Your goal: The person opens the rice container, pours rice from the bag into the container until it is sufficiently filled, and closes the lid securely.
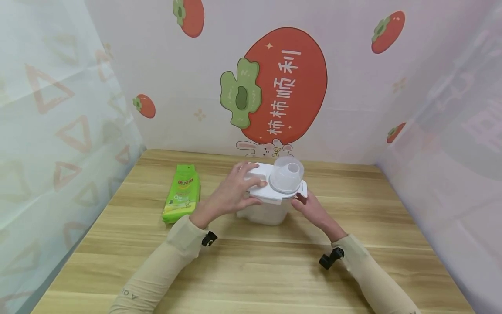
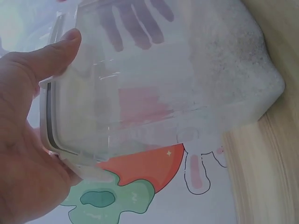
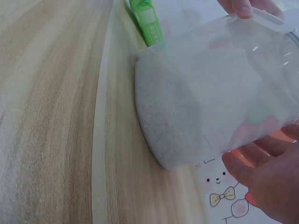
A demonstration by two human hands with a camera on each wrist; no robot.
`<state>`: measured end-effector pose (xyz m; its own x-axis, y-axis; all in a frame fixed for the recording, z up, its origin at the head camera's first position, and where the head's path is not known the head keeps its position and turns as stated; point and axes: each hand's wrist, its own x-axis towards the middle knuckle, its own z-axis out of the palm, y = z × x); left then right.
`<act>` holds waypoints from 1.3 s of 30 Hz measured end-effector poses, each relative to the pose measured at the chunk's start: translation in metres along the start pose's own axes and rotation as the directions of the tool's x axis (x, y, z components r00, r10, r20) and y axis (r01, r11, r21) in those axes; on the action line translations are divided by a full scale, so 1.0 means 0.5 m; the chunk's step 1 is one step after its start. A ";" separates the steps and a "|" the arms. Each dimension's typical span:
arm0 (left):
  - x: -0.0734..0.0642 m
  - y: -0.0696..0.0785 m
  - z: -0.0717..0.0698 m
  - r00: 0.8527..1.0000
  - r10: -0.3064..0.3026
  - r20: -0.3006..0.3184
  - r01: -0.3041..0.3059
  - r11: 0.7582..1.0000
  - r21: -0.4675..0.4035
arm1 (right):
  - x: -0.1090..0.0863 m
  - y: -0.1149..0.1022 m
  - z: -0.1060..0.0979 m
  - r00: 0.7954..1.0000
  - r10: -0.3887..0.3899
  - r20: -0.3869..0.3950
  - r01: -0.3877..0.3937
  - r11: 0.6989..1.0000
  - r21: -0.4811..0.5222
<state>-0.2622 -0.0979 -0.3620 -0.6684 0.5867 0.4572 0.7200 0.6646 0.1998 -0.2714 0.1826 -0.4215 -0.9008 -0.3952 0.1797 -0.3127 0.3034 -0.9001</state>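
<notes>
A clear plastic storage container [image 1: 264, 213] stands on the table, its lower part filled with pale grains [image 3: 163, 107] that look like rice. On top sits a white lid [image 1: 260, 194] bearing a clear measuring cup [image 1: 286, 176]. My left hand [image 1: 233, 189] grips the lid from the left, fingers over the top and thumb at the front edge. A grey strip shows along the lid's rim in the left wrist view. My right hand [image 1: 313, 211] holds the container's right side below the lid; its fingers [image 2: 140, 23] show through the clear wall. Its thumb is partly hidden.
A green packet [image 1: 182, 194] with printed lettering lies to the left of the container. The wooden table [image 1: 266, 270] meets a printed backdrop [image 1: 341, 131] at the back. Fabric walls [image 1: 51, 131] enclose the left and right sides.
</notes>
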 end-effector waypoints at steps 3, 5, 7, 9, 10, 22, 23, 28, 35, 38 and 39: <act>0.002 -0.007 -0.004 0.999 0.039 -0.003 -0.039 0.999 0.011 | 0.001 0.006 -0.001 0.999 -0.049 -0.001 0.049 0.997 0.055; 0.003 -0.012 -0.004 0.998 0.069 -0.012 -0.069 0.997 0.019 | 0.004 0.010 0.002 0.997 -0.074 -0.004 0.073 0.986 0.147; 0.003 -0.017 -0.005 0.996 0.088 -0.018 -0.088 0.996 0.021 | 0.009 0.011 0.007 0.997 -0.070 -0.018 0.072 0.960 0.272; 0.003 -0.022 -0.006 0.995 0.095 -0.022 -0.094 0.995 0.019 | 0.013 0.011 0.011 0.997 -0.069 -0.036 0.077 0.940 0.333; 0.002 -0.024 -0.006 0.996 0.091 -0.021 -0.090 0.996 0.017 | 0.015 0.009 0.012 0.997 -0.058 -0.046 0.070 0.937 0.341; 0.006 -0.039 -0.002 0.999 0.034 -0.002 -0.034 0.999 -0.010 | -0.004 -0.002 0.015 0.992 -0.092 -0.089 0.106 0.980 0.167; 0.006 -0.040 -0.001 0.999 0.035 -0.007 -0.035 0.999 -0.010 | -0.007 -0.003 0.016 0.990 -0.109 -0.092 0.122 0.981 0.151; 0.001 -0.050 -0.001 0.999 0.019 -0.041 -0.021 0.999 -0.038 | -0.013 -0.012 0.018 0.985 -0.127 -0.117 0.135 0.989 0.056; -0.009 -0.070 0.000 0.998 0.023 -0.055 -0.028 0.996 -0.090 | -0.005 -0.019 0.027 0.990 -0.104 -0.099 0.106 0.994 0.007; -0.011 -0.078 -0.001 0.997 0.048 -0.066 -0.053 0.996 -0.069 | -0.004 -0.019 0.031 0.990 -0.111 -0.090 0.110 0.994 -0.015; -0.011 -0.079 -0.002 0.997 0.052 -0.064 -0.055 0.997 -0.059 | -0.005 -0.020 0.032 0.990 -0.111 -0.090 0.110 0.994 -0.014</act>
<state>-0.2870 -0.1276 -0.3717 -0.6170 0.5897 0.5211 0.7657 0.6027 0.2246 -0.2612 0.1669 -0.4193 -0.8838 -0.3472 0.3137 -0.4145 0.2701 -0.8690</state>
